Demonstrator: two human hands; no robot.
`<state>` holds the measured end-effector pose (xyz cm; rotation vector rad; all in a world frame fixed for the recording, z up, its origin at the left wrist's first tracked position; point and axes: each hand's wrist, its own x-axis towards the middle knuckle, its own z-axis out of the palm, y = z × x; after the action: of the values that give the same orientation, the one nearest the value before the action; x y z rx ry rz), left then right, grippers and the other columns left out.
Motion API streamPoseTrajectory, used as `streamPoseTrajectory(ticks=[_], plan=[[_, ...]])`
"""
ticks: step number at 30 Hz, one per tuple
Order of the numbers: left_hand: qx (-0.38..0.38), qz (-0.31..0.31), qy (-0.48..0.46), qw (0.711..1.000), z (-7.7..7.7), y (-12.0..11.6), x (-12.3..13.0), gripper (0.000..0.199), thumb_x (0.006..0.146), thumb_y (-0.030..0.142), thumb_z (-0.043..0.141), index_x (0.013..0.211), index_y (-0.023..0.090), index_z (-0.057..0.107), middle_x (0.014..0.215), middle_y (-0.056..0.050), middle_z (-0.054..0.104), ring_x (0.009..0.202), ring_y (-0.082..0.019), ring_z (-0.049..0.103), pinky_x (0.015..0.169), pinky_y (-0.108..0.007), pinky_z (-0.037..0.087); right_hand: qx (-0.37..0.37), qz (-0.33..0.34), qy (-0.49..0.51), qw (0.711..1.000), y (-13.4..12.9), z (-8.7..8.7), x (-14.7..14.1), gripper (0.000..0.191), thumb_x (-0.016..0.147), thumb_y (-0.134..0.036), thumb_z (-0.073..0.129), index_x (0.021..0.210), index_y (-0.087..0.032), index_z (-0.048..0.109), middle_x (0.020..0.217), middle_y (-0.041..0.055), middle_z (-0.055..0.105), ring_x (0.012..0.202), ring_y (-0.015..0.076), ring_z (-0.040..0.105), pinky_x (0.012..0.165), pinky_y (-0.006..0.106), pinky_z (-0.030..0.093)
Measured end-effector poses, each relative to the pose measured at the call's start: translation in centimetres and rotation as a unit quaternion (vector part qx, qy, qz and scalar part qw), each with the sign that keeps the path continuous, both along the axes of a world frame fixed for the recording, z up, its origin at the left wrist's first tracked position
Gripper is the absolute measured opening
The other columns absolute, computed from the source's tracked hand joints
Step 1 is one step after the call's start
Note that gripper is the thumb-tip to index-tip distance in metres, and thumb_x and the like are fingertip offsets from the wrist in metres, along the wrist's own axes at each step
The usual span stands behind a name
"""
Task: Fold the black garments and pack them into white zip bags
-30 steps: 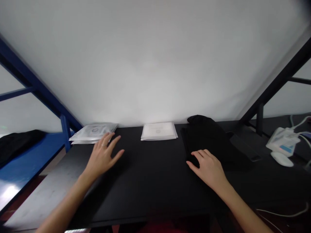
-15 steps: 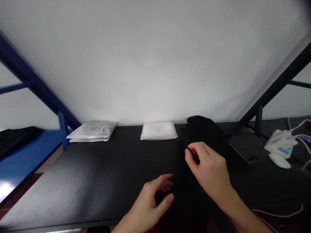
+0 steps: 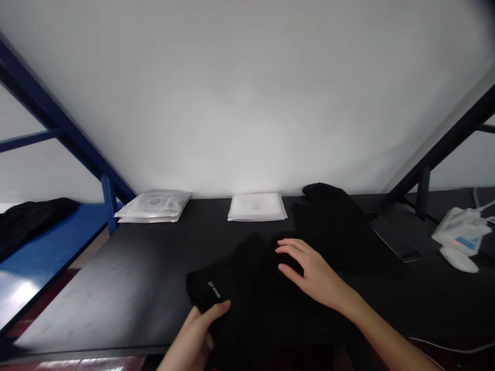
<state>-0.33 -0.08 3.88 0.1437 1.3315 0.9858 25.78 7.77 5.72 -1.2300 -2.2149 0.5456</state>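
room lies between the left packets [image 3: 152, 204] and middle packets [image 3: 257, 206], while black garments [image 3: 332, 219] block the right

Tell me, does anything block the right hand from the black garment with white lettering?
Nothing visible does. The left hand holds the black garment by its lettered end; the right hand is near its other end, though contact is hard to tell. The zip bags lie farther back, by the wall.

Left hand [image 3: 199, 330] grips, thumb uppermost, fingers mostly hidden. Right hand [image 3: 315, 275] is loose, fingers slightly bent, thumb apart.
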Motion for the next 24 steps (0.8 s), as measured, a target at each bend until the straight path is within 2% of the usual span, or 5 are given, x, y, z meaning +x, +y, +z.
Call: streamPoseTrajectory(ticks=[4, 10, 13, 19, 24], plan=[[0.087, -0.037, 0.06, 0.994, 0.5, 2.2, -3.7, 0.063, 0.059, 0.026, 0.092, 0.117, 0.019, 0.069, 0.079, -0.002, 0.075, 0.066, -0.022, 0.073, 0.056, -0.027, 0.058, -0.012, 0.033, -0.165, 0.986, -1.9, -2.1, 2.8, 0.052, 0.1, -0.042, 0.064, 0.148, -0.023, 0.059, 0.16, 0.0126, 0.05, 0.151, 0.0349, 0.041, 0.118, 0.054, 0.045], [0.184, -0.058, 0.23, 0.954, -0.6, 6.1, -6.5, 0.096, 0.057, 0.039, 0.092, 0.143, 0.022, 0.055, 0.074, 0.005, 0.064, 0.048, -0.01, 0.055, 0.044, -0.019, 0.044, -0.011, 0.06, -0.244, 0.968, -5.7, -1.9, 3.1, 0.076, 0.093, -0.06, 0.07, 0.157, -0.025, 0.048, 0.161, 0.0138, 0.048, 0.144, 0.0394, 0.049, 0.113, 0.056, 0.049], [0.27, -0.094, 0.341, 0.895, -0.6, 5.9, -7.1, 0.081, 0.067, 0.048, 0.084, 0.139, 0.021, 0.06, 0.096, -0.004, 0.073, 0.06, -0.014, 0.065, 0.058, -0.025, 0.056, 0.017, 0.074, -0.253, 0.964, -6.8, -2.0, 3.4, 0.081, 0.088, -0.06, 0.076, 0.156, -0.025, 0.05, 0.159, 0.0135, 0.051, 0.14, 0.0387, 0.054, 0.111, 0.053, 0.05], [0.411, -0.235, 0.56, 0.68, -0.9, 1.2, -8.9, 0.039, 0.087, 0.048, 0.067, 0.121, 0.031, 0.077, 0.135, -0.008, 0.07, 0.109, -0.029, 0.073, 0.089, -0.035, 0.063, 0.131, 0.09, -0.245, 0.956, -7.7, -2.3, 3.8, 0.058, 0.096, -0.053, 0.07, 0.145, -0.024, 0.061, 0.144, 0.0117, 0.066, 0.124, 0.0338, 0.065, 0.099, 0.048, 0.057], [0.383, -0.267, 0.592, 0.657, -2.0, -1.1, -9.4, 0.038, 0.088, 0.047, 0.066, 0.122, 0.036, 0.078, 0.103, -0.005, 0.081, 0.094, -0.028, 0.076, 0.086, -0.034, 0.064, 0.171, 0.067, -0.199, 0.963, -6.9, -1.7, 3.1, 0.033, 0.106, -0.035, 0.053, 0.131, -0.02, 0.07, 0.126, 0.0117, 0.075, 0.111, 0.0303, 0.069, 0.09, 0.047, 0.059]])
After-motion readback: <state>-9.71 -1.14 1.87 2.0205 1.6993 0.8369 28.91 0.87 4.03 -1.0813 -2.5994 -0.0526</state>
